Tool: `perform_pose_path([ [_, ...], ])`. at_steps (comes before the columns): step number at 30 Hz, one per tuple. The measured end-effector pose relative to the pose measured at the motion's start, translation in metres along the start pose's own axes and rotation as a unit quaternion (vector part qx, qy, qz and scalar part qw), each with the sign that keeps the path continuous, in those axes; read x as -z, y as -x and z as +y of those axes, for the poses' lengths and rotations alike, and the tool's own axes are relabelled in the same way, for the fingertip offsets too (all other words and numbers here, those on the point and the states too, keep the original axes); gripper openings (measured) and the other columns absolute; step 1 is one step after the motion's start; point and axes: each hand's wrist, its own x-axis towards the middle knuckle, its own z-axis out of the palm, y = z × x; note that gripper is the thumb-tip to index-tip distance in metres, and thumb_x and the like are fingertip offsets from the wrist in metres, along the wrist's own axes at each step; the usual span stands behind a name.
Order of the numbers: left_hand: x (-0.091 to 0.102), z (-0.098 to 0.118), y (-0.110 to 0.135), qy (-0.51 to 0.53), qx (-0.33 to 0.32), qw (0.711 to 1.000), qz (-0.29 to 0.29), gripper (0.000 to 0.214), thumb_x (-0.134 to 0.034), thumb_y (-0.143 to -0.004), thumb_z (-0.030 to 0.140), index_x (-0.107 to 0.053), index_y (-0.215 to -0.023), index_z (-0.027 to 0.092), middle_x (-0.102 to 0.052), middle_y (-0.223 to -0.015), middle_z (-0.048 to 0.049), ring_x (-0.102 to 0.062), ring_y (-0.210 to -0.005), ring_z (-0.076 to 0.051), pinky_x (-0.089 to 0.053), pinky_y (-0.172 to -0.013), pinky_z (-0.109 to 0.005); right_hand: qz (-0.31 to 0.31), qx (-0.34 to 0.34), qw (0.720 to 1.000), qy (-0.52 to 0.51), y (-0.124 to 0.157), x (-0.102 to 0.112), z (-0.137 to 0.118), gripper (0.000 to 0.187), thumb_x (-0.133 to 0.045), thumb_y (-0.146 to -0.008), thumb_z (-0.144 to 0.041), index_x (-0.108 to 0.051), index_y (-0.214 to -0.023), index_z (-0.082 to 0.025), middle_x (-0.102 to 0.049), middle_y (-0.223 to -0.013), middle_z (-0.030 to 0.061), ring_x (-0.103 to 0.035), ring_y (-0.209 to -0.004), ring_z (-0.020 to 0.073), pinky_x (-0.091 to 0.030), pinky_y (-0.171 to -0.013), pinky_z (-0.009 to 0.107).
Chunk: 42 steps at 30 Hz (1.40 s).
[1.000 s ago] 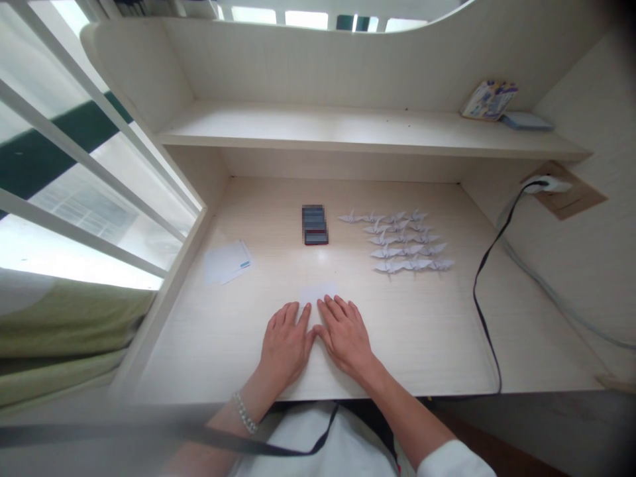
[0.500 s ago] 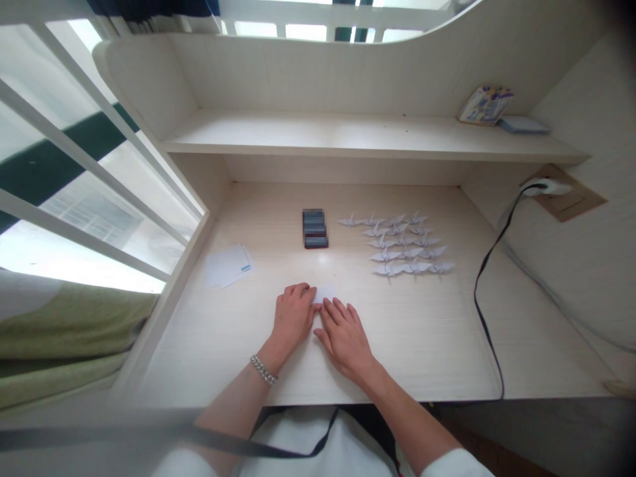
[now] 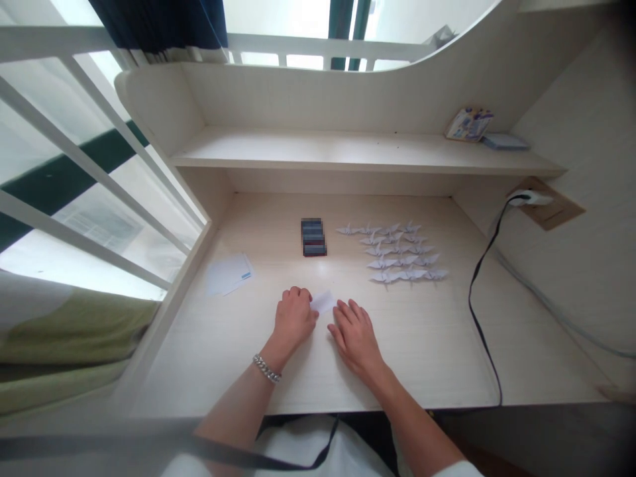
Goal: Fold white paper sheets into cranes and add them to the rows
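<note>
A small folded piece of white paper lies on the desk between my hands. My left hand is closed on its left end, fingers curled and thumb against it. Just to the right, my right hand rests with its fingers stretched out, the tips near the paper's right end; whether they touch it I cannot tell. Several white paper cranes stand in rows to the right, beyond my right hand. A few loose white paper sheets lie to the left, one with a small blue mark.
A dark, blurred-out rectangular object lies on the desk beyond my hands. A black cable runs from the wall socket down the right side. On the shelf sit a small colourful box and a flat pale item.
My right hand has shifted right, off the paper's near edge, so more of the paper shows. My left hand stays at its left end. The camera view has tilted up slightly.
</note>
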Motion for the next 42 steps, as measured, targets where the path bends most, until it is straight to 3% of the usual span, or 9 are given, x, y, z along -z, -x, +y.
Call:
perform_pose_path([
  [11, -0.009, -0.012, -0.004, 0.138, 0.006, 0.99, -0.009, 0.052, -0.069, -0.062, 0.024, -0.052, -0.111, 0.017, -0.057, -0.103, -0.0097, -0.058, -0.089, -0.02, -0.041, -0.08, -0.03, 0.053, -0.024, 0.994, -0.089, -0.007, -0.006, 0.001, 0.033, -0.045, -0.084, -0.024, -0.058, -0.113, -0.015, -0.056, -0.12, 0.0111, -0.04, -0.118, 0.0261, -0.033, -0.1, 0.045],
  [16, -0.01, -0.017, -0.001, 0.27, 0.059, 0.961, -0.025, 0.046, -0.069, -0.064, 0.026, -0.056, -0.108, 0.02, -0.064, -0.084, -0.0044, -0.061, -0.078, -0.019, -0.043, -0.071, -0.029, 0.108, -0.106, 0.965, -0.214, -0.005, -0.006, -0.009, 0.03, -0.047, -0.083, -0.027, -0.06, -0.107, -0.017, -0.061, -0.109, 0.0113, -0.052, -0.105, 0.0239, -0.04, -0.093, 0.042],
  [19, -0.012, -0.014, 0.004, 0.405, 0.078, 0.911, -0.001, 0.035, -0.067, -0.066, 0.034, -0.061, -0.096, 0.017, -0.065, -0.081, -0.0042, -0.06, -0.072, -0.017, -0.044, -0.065, -0.027, 0.106, -0.203, 0.914, -0.334, -0.007, -0.004, -0.015, 0.035, -0.053, -0.08, -0.036, -0.058, -0.109, -0.017, -0.065, -0.1, 0.0103, -0.059, -0.092, 0.0228, -0.045, -0.085, 0.04],
  [22, -0.013, -0.004, 0.012, 0.518, 0.077, 0.852, 0.001, 0.032, -0.068, -0.064, 0.038, -0.062, -0.084, 0.014, -0.066, -0.079, -0.0048, -0.059, -0.069, -0.015, -0.045, -0.062, -0.025, 0.087, -0.262, 0.833, -0.479, -0.015, -0.001, -0.017, 0.038, -0.059, -0.075, -0.042, -0.058, -0.103, -0.016, -0.067, -0.087, 0.0084, -0.062, -0.079, 0.0203, -0.049, -0.073, 0.035],
  [24, -0.011, 0.002, 0.018, 0.551, 0.081, 0.831, -0.012, 0.031, -0.068, -0.064, 0.04, -0.063, -0.079, 0.013, -0.065, -0.074, -0.0039, -0.058, -0.065, -0.014, -0.044, -0.058, -0.024, 0.054, -0.278, 0.791, -0.543, -0.022, 0.0, -0.015, 0.033, -0.06, -0.073, -0.045, -0.063, -0.084, -0.014, -0.065, -0.071, 0.0061, -0.061, -0.067, 0.018, -0.049, -0.061, 0.03],
  [28, -0.004, 0.003, 0.03, 0.585, 0.105, 0.802, -0.058, 0.031, -0.062, -0.071, 0.043, -0.062, -0.077, 0.013, -0.063, -0.065, -0.0036, -0.056, -0.056, -0.013, -0.042, -0.051, -0.023, 0.07, -0.324, 0.723, -0.606, -0.033, 0.003, -0.012, 0.034, -0.063, -0.068, -0.045, -0.063, -0.079, -0.013, -0.061, -0.065, 0.0036, -0.056, -0.059, 0.0138, -0.044, -0.05, 0.023],
  [30, 0.001, 0.0, 0.035, 0.589, 0.102, 0.798, -0.069, 0.029, -0.061, -0.072, 0.041, -0.062, -0.076, 0.012, -0.062, -0.062, -0.0034, -0.054, -0.054, -0.012, -0.04, -0.049, -0.022, 0.083, -0.325, 0.717, -0.611, -0.036, 0.005, -0.012, 0.034, -0.064, -0.067, -0.045, -0.063, -0.079, -0.013, -0.061, -0.066, 0.0035, -0.055, -0.059, 0.0128, -0.044, -0.051, 0.023],
  [36, 0.016, -0.01, 0.05, 0.585, 0.112, 0.8, -0.069, 0.024, -0.063, -0.071, 0.037, -0.062, -0.073, 0.013, -0.061, -0.06, -0.002, -0.052, -0.052, -0.01, -0.039, -0.049, -0.021, 0.083, -0.301, 0.733, -0.604, -0.042, 0.007, -0.017, 0.034, -0.065, -0.066, -0.045, -0.064, -0.078, -0.013, -0.06, -0.063, 0.0027, -0.054, -0.057, 0.0121, -0.044, -0.051, 0.023],
  [42, 0.019, -0.019, 0.055, 0.598, 0.139, 0.788, -0.049, 0.022, -0.063, -0.07, 0.035, -0.061, -0.073, 0.014, -0.061, -0.061, -0.0015, -0.053, -0.053, -0.01, -0.039, -0.047, -0.02, 0.066, -0.295, 0.715, -0.63, -0.043, 0.004, -0.016, 0.034, -0.067, -0.064, -0.045, -0.065, -0.078, -0.014, -0.06, -0.062, 0.0014, -0.053, -0.054, 0.0109, -0.044, -0.052, 0.024],
])
